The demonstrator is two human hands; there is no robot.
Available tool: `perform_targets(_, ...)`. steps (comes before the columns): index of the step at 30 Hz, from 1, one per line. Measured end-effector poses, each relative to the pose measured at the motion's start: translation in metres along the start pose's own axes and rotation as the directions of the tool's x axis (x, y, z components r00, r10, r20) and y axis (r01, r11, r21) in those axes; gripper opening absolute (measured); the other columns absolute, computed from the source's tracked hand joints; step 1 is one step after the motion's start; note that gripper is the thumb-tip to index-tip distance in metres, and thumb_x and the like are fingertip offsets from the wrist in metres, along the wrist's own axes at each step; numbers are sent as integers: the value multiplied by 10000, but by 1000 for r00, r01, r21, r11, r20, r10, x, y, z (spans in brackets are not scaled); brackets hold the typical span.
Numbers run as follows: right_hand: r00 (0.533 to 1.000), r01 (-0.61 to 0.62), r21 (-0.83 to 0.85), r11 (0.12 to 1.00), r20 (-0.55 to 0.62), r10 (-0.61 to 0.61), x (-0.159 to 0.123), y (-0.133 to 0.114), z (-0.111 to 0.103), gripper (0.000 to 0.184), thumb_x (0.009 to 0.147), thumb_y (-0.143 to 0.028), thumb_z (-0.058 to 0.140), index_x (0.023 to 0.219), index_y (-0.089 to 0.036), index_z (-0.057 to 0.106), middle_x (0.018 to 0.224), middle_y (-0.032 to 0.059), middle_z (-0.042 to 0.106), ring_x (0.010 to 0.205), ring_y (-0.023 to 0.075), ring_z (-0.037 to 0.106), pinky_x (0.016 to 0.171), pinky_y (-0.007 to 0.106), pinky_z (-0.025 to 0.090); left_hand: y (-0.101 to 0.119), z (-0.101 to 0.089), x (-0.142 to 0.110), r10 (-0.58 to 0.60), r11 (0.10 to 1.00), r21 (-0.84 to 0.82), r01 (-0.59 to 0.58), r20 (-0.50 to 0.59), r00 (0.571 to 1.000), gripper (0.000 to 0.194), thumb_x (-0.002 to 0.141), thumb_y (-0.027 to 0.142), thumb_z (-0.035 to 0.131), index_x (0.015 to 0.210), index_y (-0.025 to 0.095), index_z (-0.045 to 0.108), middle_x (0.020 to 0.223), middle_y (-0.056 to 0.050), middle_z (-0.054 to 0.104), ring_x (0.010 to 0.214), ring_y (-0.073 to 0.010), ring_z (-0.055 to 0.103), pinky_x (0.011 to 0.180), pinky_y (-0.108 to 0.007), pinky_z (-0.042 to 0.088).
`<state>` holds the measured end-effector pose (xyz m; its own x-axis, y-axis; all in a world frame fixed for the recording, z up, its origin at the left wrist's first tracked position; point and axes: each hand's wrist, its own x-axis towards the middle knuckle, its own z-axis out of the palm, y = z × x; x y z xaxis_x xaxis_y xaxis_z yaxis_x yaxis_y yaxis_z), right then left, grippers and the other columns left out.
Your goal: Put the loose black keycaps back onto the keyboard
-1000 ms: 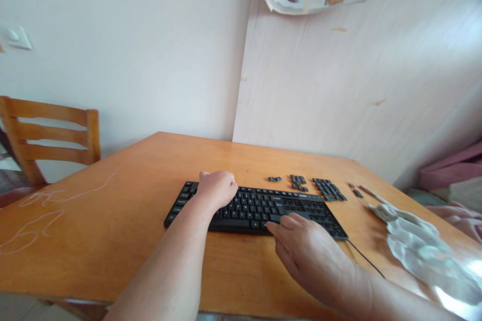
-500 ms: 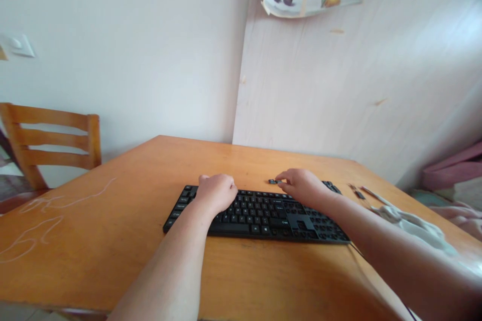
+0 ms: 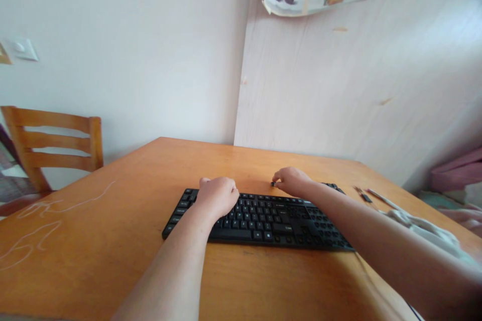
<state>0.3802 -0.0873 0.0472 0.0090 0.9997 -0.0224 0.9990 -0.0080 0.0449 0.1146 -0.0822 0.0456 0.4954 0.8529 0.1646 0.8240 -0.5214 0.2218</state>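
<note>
A black computer keyboard (image 3: 244, 234) lies on the wooden table. Its left and middle keys carry caps, while the right end shows bare key sockets. My left hand (image 3: 217, 194) is closed in a loose fist over the keyboard's upper left part; whatever it may hold is hidden. Past the keyboard's back edge, my right hand (image 3: 294, 181) has thumb and finger closed on a small black keycap (image 3: 273, 184) at the tabletop. My right forearm covers part of the keyboard's right end.
To the right lie a thin pen-like stick (image 3: 382, 198), a small dark piece with wires (image 3: 364, 195) and a pale cloth (image 3: 425, 230). White string-like lines (image 3: 86, 200) run over the table (image 3: 244, 281) at left. A wooden chair (image 3: 56, 133) stands beyond.
My right hand has shifted slightly left onto the small black pieces, which are now mostly covered by its fingertips. My left hand stays in place over the keyboard.
</note>
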Motion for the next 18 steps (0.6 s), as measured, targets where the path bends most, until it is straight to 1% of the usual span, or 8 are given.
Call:
perform_targets(5, 1000, 13, 3, 1000, -6, -13, -3, -5, -2, 298, 828, -247, 576, 1053, -224, 769, 1111, 74, 734, 1000, 231, 660, 836, 294, 484, 0, 1, 0, 1, 1000, 3, -1, -4, 1000, 325, 887, 287, 415, 744, 201, 694, 857, -83, 745, 855, -235, 660, 892, -422, 395)
perform_targets(10, 998, 15, 59, 998, -55, -12, -19, -13, -14, 278, 867, -292, 571, 1046, -191, 759, 1071, 86, 740, 975, 222, 660, 820, 294, 477, -1, 2, 1, 11, 1000, 0, -11, -8, 1000, 324, 883, 292, 419, 737, 206, 695, 860, -83, 745, 853, -252, 665, 890, -442, 397)
perform_targets(14, 993, 95, 119, 988, -83, -86, -51, -25, -29, 248, 894, -317, 570, 1036, -221, 750, 1052, 44, 737, 962, 173, 649, 811, 250, 459, -2, 3, 1, 14, 1000, 12, -14, -17, 1000, 331, 888, 294, 412, 727, 205, 688, 852, -81, 744, 843, -245, 666, 880, -428, 401)
perform_targets(16, 981, 176, 157, 972, -115, -159, -73, -34, -34, 222, 885, -309, 583, 1012, -225, 745, 966, 31, 735, 879, 161, 647, 770, 249, 454, -3, 3, 2, 17, 1000, 17, -17, -21, 1000, 335, 888, 283, 407, 728, 208, 691, 847, -82, 742, 841, -246, 666, 881, -428, 400)
perform_targets(18, 958, 266, 167, 950, -158, -240, -97, -44, -35, 182, 880, -288, 589, 942, -217, 744, 899, 29, 723, 827, 161, 635, 746, 258, 442, -3, 4, 2, 16, 1000, 10, -16, -21, 1000, 328, 882, 277, 408, 737, 213, 696, 858, -80, 745, 858, -249, 666, 890, -432, 397)
